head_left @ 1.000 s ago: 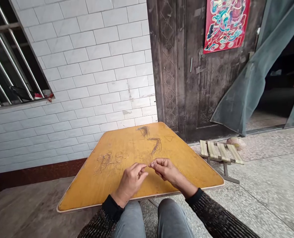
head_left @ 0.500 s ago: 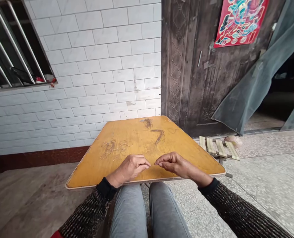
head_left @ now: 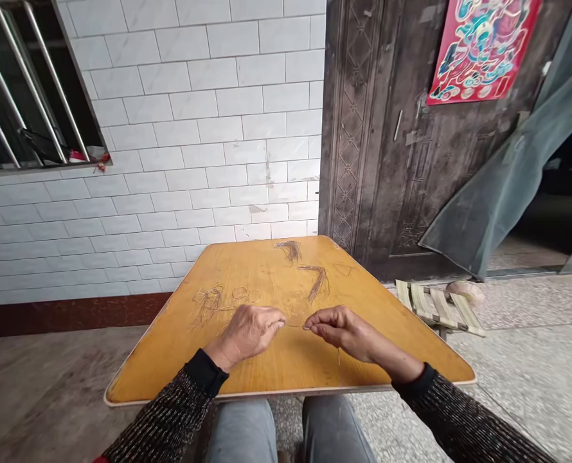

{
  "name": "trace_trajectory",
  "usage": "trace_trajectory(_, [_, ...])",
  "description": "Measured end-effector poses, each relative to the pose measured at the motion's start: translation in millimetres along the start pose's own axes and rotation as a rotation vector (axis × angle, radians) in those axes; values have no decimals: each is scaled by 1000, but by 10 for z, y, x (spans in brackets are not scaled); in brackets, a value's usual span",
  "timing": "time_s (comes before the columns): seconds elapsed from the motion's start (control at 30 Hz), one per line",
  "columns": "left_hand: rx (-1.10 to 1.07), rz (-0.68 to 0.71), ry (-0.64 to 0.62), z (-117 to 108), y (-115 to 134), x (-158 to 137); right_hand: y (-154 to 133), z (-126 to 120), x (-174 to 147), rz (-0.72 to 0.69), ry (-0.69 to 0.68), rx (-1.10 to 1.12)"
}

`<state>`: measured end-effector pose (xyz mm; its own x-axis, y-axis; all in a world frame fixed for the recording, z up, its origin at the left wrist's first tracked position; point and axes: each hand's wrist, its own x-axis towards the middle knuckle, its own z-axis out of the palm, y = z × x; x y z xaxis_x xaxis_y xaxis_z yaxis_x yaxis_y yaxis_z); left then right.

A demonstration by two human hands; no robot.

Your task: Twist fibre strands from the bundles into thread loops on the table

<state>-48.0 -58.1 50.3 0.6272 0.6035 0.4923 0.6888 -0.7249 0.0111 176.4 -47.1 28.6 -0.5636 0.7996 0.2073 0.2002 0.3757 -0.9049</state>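
Between my hands, over the near part of the yellow wooden table, stretches a thin wire-like strand. My left hand pinches one end of it between thumb and fingers. The other side is pinched by my right hand, and a loose end dangles below that palm. Beyond my left hand lies a tangle of looped thin strands. Farther back are two bent bundles of dark strands, a nearer bundle and a far bundle. Whether the strand is wire or thread I cannot tell.
A white tiled wall stands behind the table. At the right are a dark door with a red poster and a grey curtain. A low strapped stool sits on the floor to the right.
My hands have moved slightly apart, so more of the strand shows between them. The view has shifted, and more of the table's near edge is visible.
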Motion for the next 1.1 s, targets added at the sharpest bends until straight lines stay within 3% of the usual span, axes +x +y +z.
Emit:
trace_trajectory(0.2, [64,-252,230,-13,-351,178,15,-217,345,105,130,79])
trace_trajectory(0.4, [119,11,71,256,-342,322,93,-209,736,108,32,27])
trace_trajectory(0.6, [142,-22,-15,445,-479,220,327,-91,855,101,-54,65])
trace_trajectory(0.73, [51,39,-67,494,-564,201,443,-98,789,57,-89,52])
trace_trajectory(0.9, [100,135,-155,536,-590,224,473,-143,720,85,-128,64])
trace_trajectory(1.1, [123,142,-126,504,-654,198,456,-158,720,106,-116,42])
